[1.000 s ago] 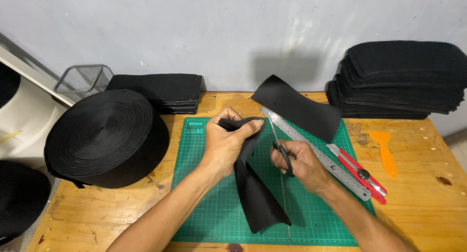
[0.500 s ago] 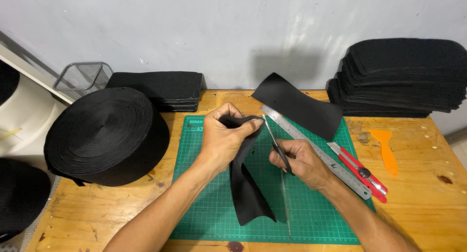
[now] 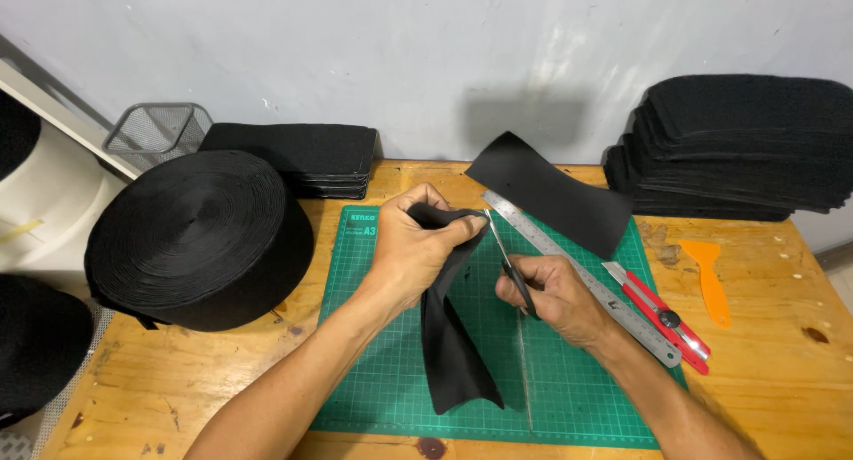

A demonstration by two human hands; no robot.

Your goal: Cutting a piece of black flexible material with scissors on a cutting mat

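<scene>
Wooden bench (image 3: 764, 336): green cutting mat (image 3: 391, 380), black webbing roll (image 3: 200, 238), orange scraper (image 3: 708, 278).

white printed label (image 3: 362, 225) on green mat's top-left corner

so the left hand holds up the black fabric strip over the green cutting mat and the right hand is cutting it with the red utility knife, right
Not quite. The head view shows the right hand cutting with scissors, not the red utility knife, which lies untouched beside the metal ruler. The rest holds: the left hand holds the black fabric strip up over the green cutting mat.
</scene>
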